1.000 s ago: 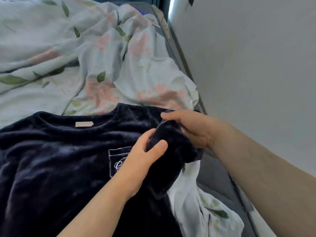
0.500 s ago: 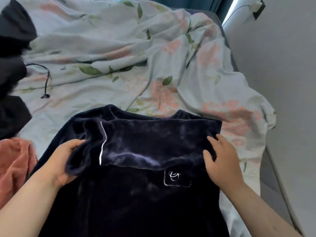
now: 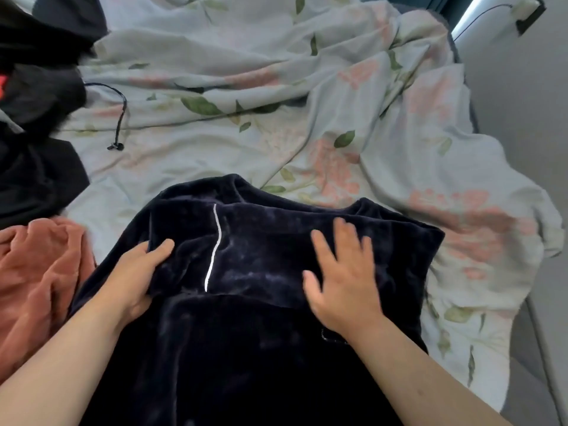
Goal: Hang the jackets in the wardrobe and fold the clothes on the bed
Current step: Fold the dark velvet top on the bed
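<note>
A dark navy velvet top (image 3: 246,318) lies on the bed in front of me, both sleeves folded across its chest. A thin white stripe runs down the folded left sleeve. My left hand (image 3: 138,275) grips the cuff end of that sleeve, thumb on top and fingers tucked under the fabric. My right hand (image 3: 341,281) lies flat with fingers spread on the right folded sleeve, blurred by motion. It partly hides the small embroidered chest pocket.
A floral duvet (image 3: 276,96) covers the bed. Black jackets (image 3: 33,96) with a drawstring are heaped at the left edge. A rust-orange garment (image 3: 37,272) lies crumpled at the lower left. The wall (image 3: 522,149) runs along the bed's right side.
Both sleeves have been folded over the top's chest. My right hand slid leftward from the sleeve's outer edge onto its middle. My left hand pulled the cuff inward.
</note>
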{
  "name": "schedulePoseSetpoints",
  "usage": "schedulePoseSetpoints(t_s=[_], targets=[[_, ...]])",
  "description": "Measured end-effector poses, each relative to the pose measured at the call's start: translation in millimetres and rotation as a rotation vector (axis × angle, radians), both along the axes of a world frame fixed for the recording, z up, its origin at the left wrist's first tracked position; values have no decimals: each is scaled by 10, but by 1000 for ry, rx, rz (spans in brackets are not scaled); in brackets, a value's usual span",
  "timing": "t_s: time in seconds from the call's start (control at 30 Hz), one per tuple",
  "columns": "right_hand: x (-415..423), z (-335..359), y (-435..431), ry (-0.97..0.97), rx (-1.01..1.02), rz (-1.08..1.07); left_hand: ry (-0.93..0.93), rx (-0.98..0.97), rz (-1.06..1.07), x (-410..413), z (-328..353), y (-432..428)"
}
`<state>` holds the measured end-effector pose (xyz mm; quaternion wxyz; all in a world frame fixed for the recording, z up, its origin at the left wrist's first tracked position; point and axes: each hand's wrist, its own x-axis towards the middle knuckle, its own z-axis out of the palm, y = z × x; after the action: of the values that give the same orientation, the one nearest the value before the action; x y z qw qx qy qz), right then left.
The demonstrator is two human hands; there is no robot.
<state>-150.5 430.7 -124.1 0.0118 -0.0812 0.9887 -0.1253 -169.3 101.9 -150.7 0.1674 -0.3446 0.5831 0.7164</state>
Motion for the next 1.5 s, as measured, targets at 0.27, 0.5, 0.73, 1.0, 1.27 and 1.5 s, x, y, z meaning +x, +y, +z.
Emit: schedulePoseSetpoints(t_s=[0.27,0.5,0.73,1.0,1.27,1.5], targets=[[-423,-409,-1407,-55,0,290,108,-57,118,88,-9,38],[-452,-683,-1409,-25,48,259,268,-727,156,614,225,-72],[-399,-634,-1475,-103,95,254,-31,-1082,-163,1061,7,-678],[-475,-201,-2291,-111,-212,198,-31,-1049,-269,972,-286,-792],[-406,-623,-2356,-101,94,269,37,-713,-237,1146,-13,-917],[-385,-620,-2354,-127,120,277,-190,-682,-305,1352,285,-692]])
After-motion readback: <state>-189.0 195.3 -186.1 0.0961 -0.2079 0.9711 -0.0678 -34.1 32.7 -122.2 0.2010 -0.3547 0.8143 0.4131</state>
